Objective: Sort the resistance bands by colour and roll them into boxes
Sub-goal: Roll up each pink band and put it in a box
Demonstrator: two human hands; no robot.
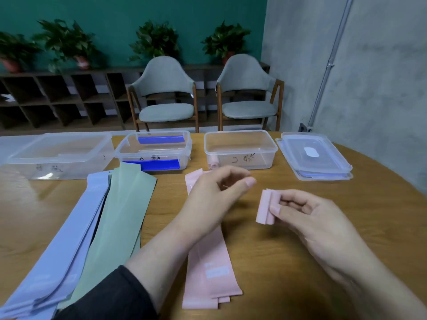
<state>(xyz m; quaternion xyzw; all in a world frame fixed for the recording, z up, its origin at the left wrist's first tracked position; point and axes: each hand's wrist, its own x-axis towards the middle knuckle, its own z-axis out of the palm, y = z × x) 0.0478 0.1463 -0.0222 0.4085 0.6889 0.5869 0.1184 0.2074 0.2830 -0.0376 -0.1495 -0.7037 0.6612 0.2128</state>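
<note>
Forearms: nearest the lens; dark sleeve [111, 296] on the left.
Table [323, 262]: wooden, rounded edge.
Band stacks: lilac bands [62, 245], green bands [120, 222] and pink bands [208, 273] lie flat, side by side.
Boxes: left box [57, 155]; blue box [153, 150] holding blue bands; pink box [240, 148] with one pink roll [213, 163] inside.
Lids [314, 155]: stacked far right.
Left hand [215, 195]: half curled, holding nothing, above the pink stack.
Right hand [316, 218]: fingers pinched on a rolled pink band [265, 207], held clear of the table.
</note>
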